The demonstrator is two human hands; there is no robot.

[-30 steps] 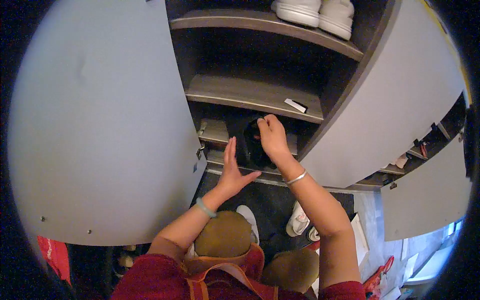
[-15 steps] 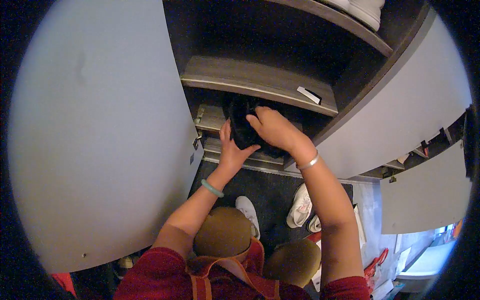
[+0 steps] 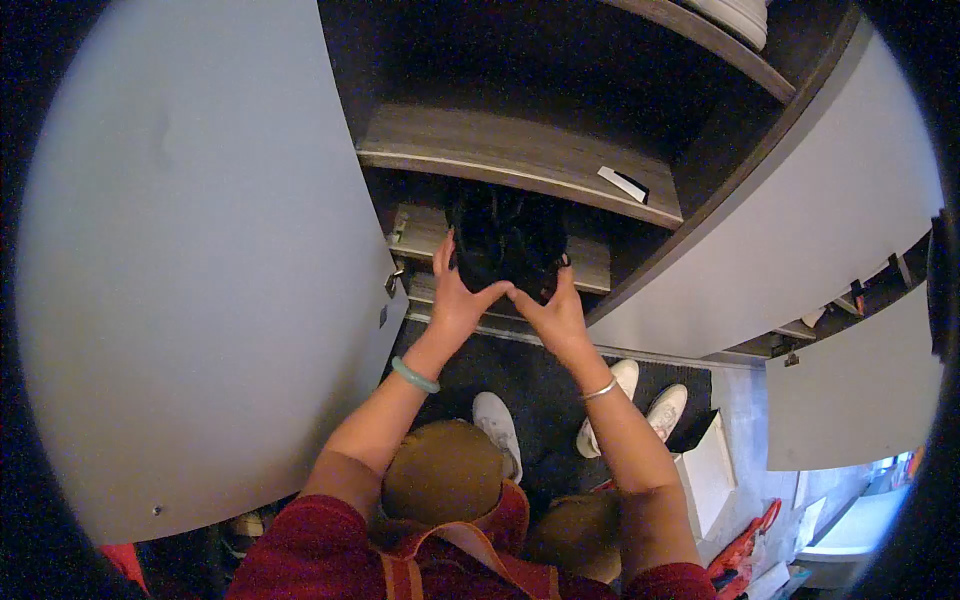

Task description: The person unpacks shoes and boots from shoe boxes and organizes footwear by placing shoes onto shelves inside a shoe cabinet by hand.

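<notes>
Both hands are around a pair of black shoes (image 3: 508, 240) at the cabinet's lower compartment. My left hand (image 3: 460, 300) holds their left side, its fingers along the dark surface. My right hand (image 3: 558, 312) grips the right side, thumb near the left thumb at the front. Dark shadow hides the far part of the shoes and some fingertips. Just above them is a wooden shelf (image 3: 520, 150) with a small white-and-black strip (image 3: 624, 184) near its right end.
A large grey door (image 3: 210, 270) stands open at left, another grey door (image 3: 780, 220) at right. White shoes (image 3: 740, 18) sit on the top shelf. On the dark mat (image 3: 450, 370) are more white shoes (image 3: 666, 408); a white box (image 3: 708, 475) lies beside it.
My right hand has moved from the top of the black shoes down to their right side. My left hand has closed in on their left side.
</notes>
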